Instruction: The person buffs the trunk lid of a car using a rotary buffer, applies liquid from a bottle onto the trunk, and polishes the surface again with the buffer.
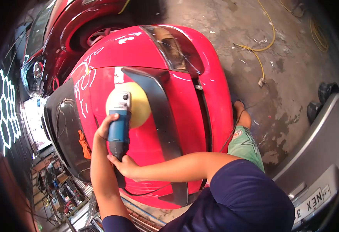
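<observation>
The left hand (105, 125) grips the side of the blue-and-black power polisher with a silver head (119, 125), and the right hand (126, 167) is closed around its black rear end. The tool sits over the glossy red car panel (146, 145), where its round yellow pad (139, 104) is best kept flat under light, even pressure. Steer the rim clear of the adjacent long black spoiler strip (160, 106), with the thin dark cable (150, 192) well away.
</observation>
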